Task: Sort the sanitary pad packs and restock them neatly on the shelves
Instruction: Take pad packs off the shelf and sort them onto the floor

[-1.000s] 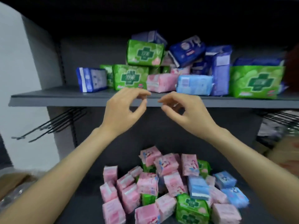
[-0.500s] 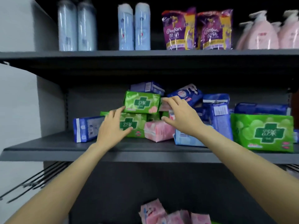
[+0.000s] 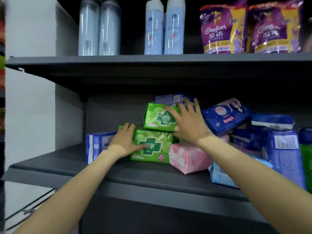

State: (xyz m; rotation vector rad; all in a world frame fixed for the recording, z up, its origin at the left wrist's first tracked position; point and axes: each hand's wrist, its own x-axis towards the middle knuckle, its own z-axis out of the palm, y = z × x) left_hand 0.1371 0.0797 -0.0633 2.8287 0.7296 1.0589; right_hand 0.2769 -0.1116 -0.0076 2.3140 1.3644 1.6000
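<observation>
Both hands were up on the middle shelf [image 3: 118,168], right in the jumble of packs. The left hand [image 3: 124,143] lay on the lower green pack [image 3: 152,146], fingers curled over its far left top edge and the thumb pressed flat across its front. The right hand [image 3: 189,122] sat on the upper green pack [image 3: 160,117], which rode on top of the lower one; fingers were spread wide over its right end, fingertips reaching toward the purple-blue pack [image 3: 170,98] behind, and whether the thumb hooked underneath could not be told.

These packs looked light, soft and squashy, wrapped in glossy film that would likely slide under a loose grip. Best hold, by my reckoning, was across the short ends or top and bottom, squeezing gently, since a hard pinch would dent the wrapper. The stack looked unsteady too, so lifting the upper one first seemed wise.

The count: two green packs in hand, plus a sliver of a third green pack [image 3: 306,166] at the far right edge. One pink pack [image 3: 187,157] sat near the shelf front, just right of the lower green one. One blue-and-white pack [image 3: 96,146] stood at the left, behind the left wrist. One dark blue pack [image 3: 225,114] tilted right of the right hand, one light blue pack [image 3: 219,176] lay near the front, and a heap of further blue packs on the right was too tangled to count exactly
</observation>
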